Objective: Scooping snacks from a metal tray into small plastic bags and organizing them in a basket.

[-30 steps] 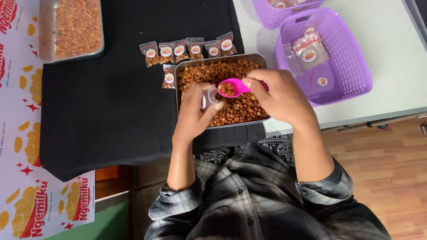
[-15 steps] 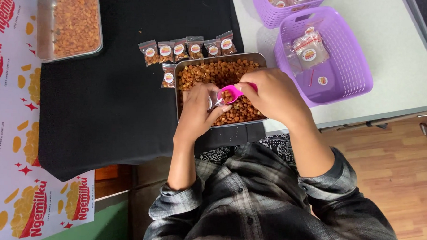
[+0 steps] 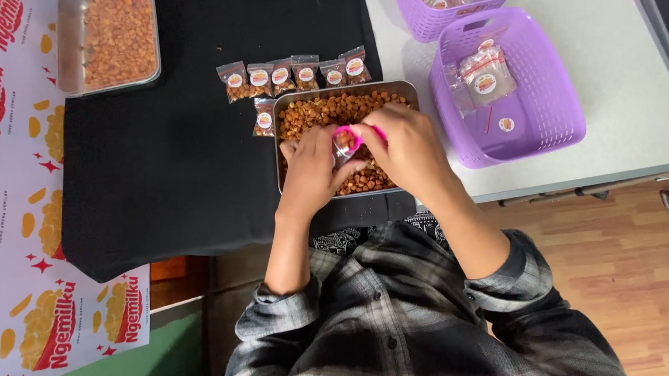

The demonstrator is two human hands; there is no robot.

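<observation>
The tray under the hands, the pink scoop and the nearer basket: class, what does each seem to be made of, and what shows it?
Tray: probably steel; grey, dully shiny rim. Pink scoop, held by the right hand: likely plastic; uniform bright colour, smooth. Nearer basket: likely moulded plastic; purple slotted walls.

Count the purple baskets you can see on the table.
2: one purple basket right of the metal tray, another behind it, cut off by the frame's top edge.
</observation>
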